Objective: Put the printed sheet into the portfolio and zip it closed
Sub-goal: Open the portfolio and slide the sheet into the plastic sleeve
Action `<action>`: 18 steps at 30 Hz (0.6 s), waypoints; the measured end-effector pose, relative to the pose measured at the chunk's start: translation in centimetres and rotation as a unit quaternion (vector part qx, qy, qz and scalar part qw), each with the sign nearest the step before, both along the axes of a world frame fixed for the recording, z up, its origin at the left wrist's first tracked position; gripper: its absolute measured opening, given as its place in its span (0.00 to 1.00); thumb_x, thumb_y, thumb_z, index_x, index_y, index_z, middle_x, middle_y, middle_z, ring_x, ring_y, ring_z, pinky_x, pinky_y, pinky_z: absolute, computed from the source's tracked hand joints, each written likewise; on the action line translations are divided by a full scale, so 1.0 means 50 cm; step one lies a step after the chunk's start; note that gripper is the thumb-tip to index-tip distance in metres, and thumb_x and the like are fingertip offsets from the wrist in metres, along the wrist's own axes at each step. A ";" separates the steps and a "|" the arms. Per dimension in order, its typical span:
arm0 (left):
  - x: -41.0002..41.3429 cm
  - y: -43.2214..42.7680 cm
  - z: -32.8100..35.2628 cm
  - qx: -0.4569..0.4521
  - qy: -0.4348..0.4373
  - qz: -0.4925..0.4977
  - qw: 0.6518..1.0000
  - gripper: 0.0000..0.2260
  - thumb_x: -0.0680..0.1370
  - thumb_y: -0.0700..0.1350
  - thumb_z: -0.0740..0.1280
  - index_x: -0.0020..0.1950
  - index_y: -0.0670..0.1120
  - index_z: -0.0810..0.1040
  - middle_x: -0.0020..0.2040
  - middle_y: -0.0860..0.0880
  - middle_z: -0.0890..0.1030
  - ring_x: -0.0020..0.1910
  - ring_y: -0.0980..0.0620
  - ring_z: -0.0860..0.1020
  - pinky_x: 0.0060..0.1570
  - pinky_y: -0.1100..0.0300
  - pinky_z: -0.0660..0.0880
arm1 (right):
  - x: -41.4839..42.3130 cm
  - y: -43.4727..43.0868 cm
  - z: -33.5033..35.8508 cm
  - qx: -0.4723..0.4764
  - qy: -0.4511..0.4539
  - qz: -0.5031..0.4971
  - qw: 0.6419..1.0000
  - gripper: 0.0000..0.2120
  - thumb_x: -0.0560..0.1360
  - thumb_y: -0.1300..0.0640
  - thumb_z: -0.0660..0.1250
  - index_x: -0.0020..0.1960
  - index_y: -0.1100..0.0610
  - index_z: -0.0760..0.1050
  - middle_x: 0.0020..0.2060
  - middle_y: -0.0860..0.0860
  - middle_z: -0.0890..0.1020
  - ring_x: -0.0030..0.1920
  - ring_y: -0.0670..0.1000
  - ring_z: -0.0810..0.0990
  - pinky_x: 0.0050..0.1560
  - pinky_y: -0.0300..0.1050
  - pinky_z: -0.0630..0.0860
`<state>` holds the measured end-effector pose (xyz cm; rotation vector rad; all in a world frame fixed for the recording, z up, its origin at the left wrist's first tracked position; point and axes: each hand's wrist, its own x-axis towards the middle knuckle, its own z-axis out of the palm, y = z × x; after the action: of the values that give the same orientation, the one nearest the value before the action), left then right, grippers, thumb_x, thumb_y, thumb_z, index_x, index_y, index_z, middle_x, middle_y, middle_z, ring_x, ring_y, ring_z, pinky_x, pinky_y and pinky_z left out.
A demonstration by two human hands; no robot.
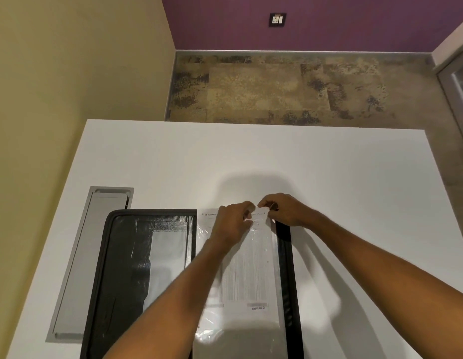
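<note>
A black zip portfolio [126, 255] lies open flat on the white table [328, 177], its left flap glossy with pockets. On its right half lies the printed sheet [248, 275], white with fine rows of print, under or inside a clear plastic sleeve. My left hand [233, 224] and my right hand [282, 209] meet at the sheet's far edge, fingers pinching the top of the sheet and the sleeve. The portfolio's black zip edge [287, 255] runs along the right side of the sheet.
A grey metal cable hatch [77, 268] is set into the table left of the portfolio. A yellow wall stands close on the left. Beyond the table's far edge is mottled floor and a purple wall with a socket [277, 19].
</note>
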<state>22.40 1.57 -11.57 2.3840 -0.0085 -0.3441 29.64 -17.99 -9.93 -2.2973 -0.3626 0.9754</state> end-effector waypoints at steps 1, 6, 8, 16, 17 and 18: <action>0.004 0.011 0.005 0.024 0.003 -0.008 1.000 0.12 0.76 0.41 0.73 0.59 0.48 0.84 0.48 0.51 0.88 0.47 0.49 0.85 0.54 0.52 0.79 | -0.006 0.000 0.000 -0.003 0.002 0.004 1.000 0.17 0.75 0.64 0.71 0.63 0.56 0.80 0.58 0.53 0.83 0.57 0.54 0.81 0.60 0.50 0.79; 0.025 0.023 0.025 0.011 0.045 -0.032 0.998 0.08 0.75 0.40 0.70 0.47 0.49 0.88 0.36 0.57 0.81 0.39 0.54 0.80 0.50 0.54 0.78 | -0.031 0.000 -0.007 0.006 -0.011 -0.010 1.000 0.21 0.71 0.56 0.79 0.62 0.54 0.79 0.54 0.51 0.82 0.51 0.55 0.81 0.55 0.51 0.80; 0.030 0.015 0.023 -0.027 0.056 -0.039 0.997 0.08 0.76 0.38 0.69 0.47 0.47 0.88 0.39 0.56 0.82 0.39 0.55 0.79 0.46 0.55 0.78 | -0.041 0.001 -0.011 0.012 -0.023 -0.013 1.000 0.23 0.71 0.54 0.80 0.63 0.54 0.78 0.53 0.49 0.79 0.49 0.52 0.79 0.52 0.47 0.78; 0.024 0.002 0.012 -0.038 0.080 -0.044 0.995 0.03 0.77 0.43 0.72 0.49 0.48 0.86 0.40 0.56 0.79 0.39 0.55 0.76 0.42 0.58 0.73 | -0.072 -0.002 -0.018 0.055 -0.054 -0.025 0.997 0.19 0.70 0.57 0.80 0.58 0.52 0.78 0.48 0.52 0.84 0.42 0.56 0.78 0.45 0.47 0.76; 0.025 0.001 0.013 -0.041 0.085 -0.042 0.995 0.03 0.77 0.42 0.72 0.48 0.48 0.86 0.39 0.57 0.79 0.38 0.55 0.76 0.41 0.59 0.72 | -0.073 -0.001 -0.018 0.055 -0.059 -0.023 0.996 0.19 0.70 0.57 0.80 0.57 0.53 0.78 0.48 0.52 0.84 0.43 0.56 0.79 0.47 0.47 0.76; 0.027 0.000 0.014 -0.043 0.090 -0.039 0.994 0.04 0.77 0.41 0.72 0.47 0.48 0.86 0.39 0.56 0.80 0.38 0.54 0.76 0.42 0.59 0.71 | -0.074 0.001 -0.019 0.053 -0.064 -0.020 0.996 0.19 0.70 0.58 0.80 0.58 0.54 0.78 0.48 0.51 0.84 0.43 0.56 0.80 0.48 0.48 0.77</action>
<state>23.74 1.57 -10.85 2.2645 -0.0328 -0.5836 25.94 -17.96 -10.90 -2.2676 -0.4104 0.7730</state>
